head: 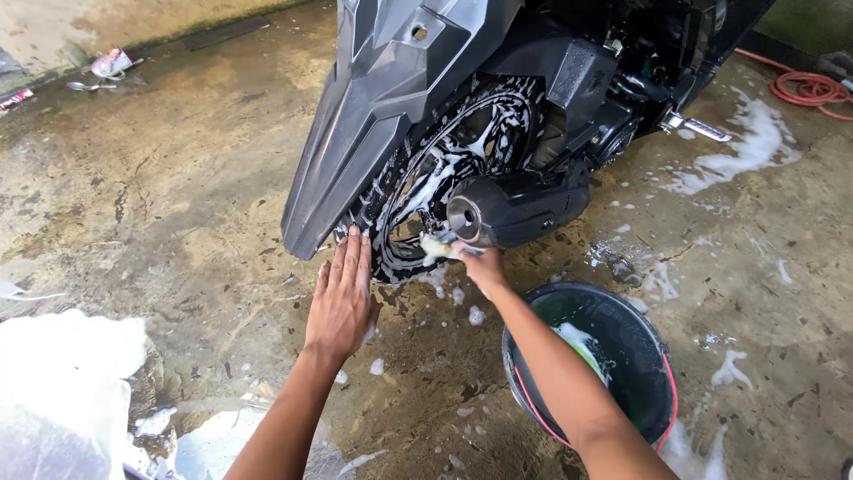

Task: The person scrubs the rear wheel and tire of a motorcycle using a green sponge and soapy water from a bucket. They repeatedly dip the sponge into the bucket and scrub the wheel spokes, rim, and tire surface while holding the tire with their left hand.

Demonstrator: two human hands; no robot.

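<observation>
Sponge (435, 246), pale yellow and soapy, sits against the lower rim of the rear wheel (453, 169), just beside the mouth of the exhaust muffler (506, 206). I see the right hand (482, 265) closed around it, fingers curled and pressing it to the rim; only a sliver of sponge shows past the fingers. Left hand (342, 298) lies flat with fingers straight and close together, fingertips touching the tyre under the tip of the grey rear fender (355, 151), holding nothing. Wheel is black, spokes and tyre streaked with white suds. Scooter body above is dark grey and black; a chrome footpeg (697, 128) sticks out on the far side. Black bucket (604, 360) with a red handle stands on the ground close to my right forearm, greenish water and some foam inside. Wet concrete floor (178, 222) is blotched brown, with small foam spots under the wheel and larger suds patches beyond the scooter to the right. Coiled red hose (809, 89) lies at the upper right corner, well apart from the hands. Big heap of white foam (62, 391) fills the lower left corner. Scraps of litter (111, 64) lie at the far edge, upper left, too small to identify.
</observation>
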